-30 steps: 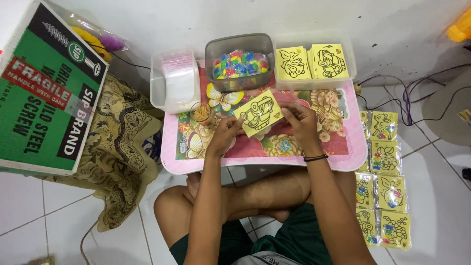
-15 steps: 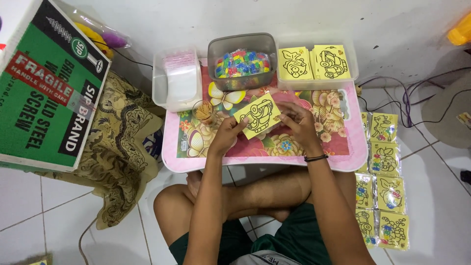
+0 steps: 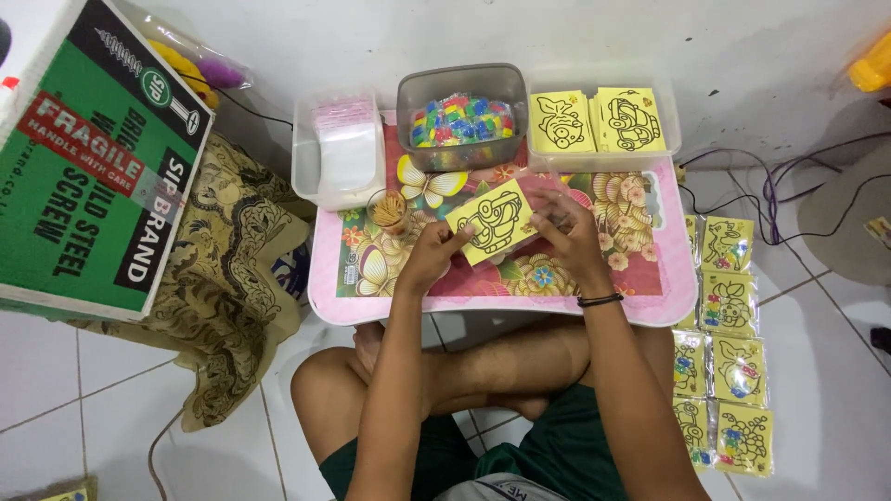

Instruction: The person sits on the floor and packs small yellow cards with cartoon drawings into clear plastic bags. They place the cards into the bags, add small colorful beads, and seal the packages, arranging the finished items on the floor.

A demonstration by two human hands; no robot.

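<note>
White floor tiles and a pale wall frame a low pink table (image 3: pixel 650 301) with a butterfly-and-flower top, and a person sits cross-legged at its near edge. Left hand (image 3: pixel 429 258) pinches the near-left corner of a yellow card (image 3: pixel 490 221) printed with a black outline drawing, fingers closed on it. Right hand (image 3: pixel 568 237) sits at the card's right edge, fingers curled in over something clear and glossy; whether it grips the card or only a thin plastic sleeve I cannot tell. The card hangs tilted just above the middle of the table.

Judging by this, the step in hand looks like slipping the card into or out of a clear wrapper, so a steady pinch on the left and a careful slide on the right would be called for.

Outward now: a small cup of sticks (image 3: pixel 387 210) just left of the card, a white tub (image 3: pixel 306 167) of clear bags far left, a grey tub of coloured pieces (image 3: pixel 461 121) beyond, a clear tray (image 3: pixel 670 116) with two more yellow cards far right. On the floor to the right lie finished packets (image 3: pixel 729 311) in two columns; a green carton (image 3: pixel 88 158) stands left.
</note>
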